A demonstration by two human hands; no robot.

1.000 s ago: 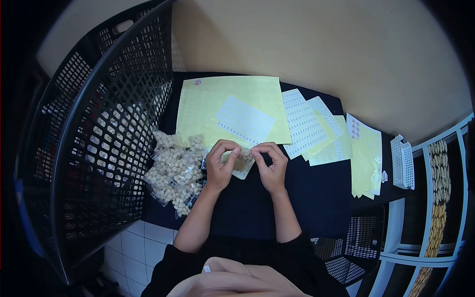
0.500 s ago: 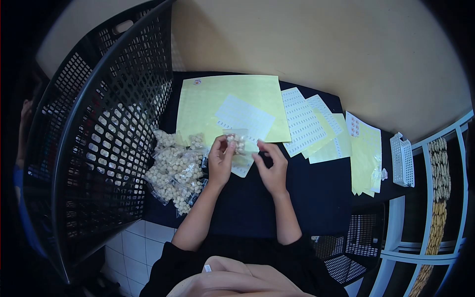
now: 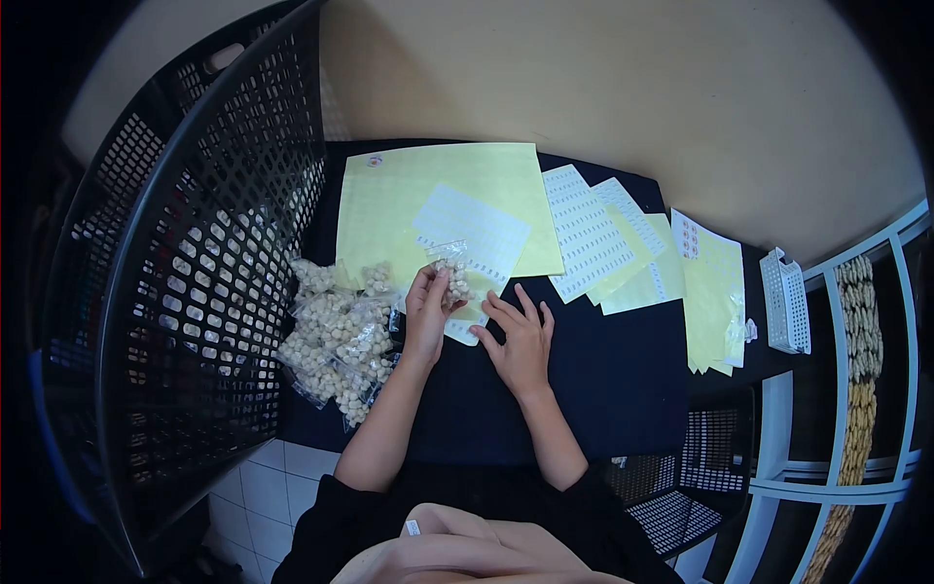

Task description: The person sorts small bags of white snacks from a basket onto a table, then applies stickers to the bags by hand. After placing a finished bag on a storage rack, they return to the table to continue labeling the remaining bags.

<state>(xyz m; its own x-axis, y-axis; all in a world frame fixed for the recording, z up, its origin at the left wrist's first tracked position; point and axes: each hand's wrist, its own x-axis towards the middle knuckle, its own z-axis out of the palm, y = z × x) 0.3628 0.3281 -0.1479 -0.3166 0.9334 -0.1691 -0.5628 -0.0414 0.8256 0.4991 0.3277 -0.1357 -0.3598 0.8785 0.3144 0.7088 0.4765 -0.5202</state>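
Observation:
My left hand (image 3: 426,310) pinches a small clear plastic bag (image 3: 453,275) filled with pale round pieces, held up over the sheets. Beside it, my right hand (image 3: 519,341) has its fingers spread, the tips by the edge of a white sticker sheet (image 3: 461,329) that lies partly under the hands. Another white sticker sheet with rows of small print (image 3: 484,234) rests on a large yellow sheet (image 3: 389,209). To the left of my left hand lies a heap of similar filled bags (image 3: 336,336).
A tall black perforated basket (image 3: 185,292) stands on the left. More printed sticker sheets (image 3: 592,234) fan out on the dark table (image 3: 603,389), with yellow sheets (image 3: 715,302) and a small white basket (image 3: 786,302) farther right. A black crate (image 3: 715,457) sits below the right edge.
My right hand has moved slightly down and left, its fingers now more spread. The bag in my left hand has turned more upright. The whole view has shifted a little.

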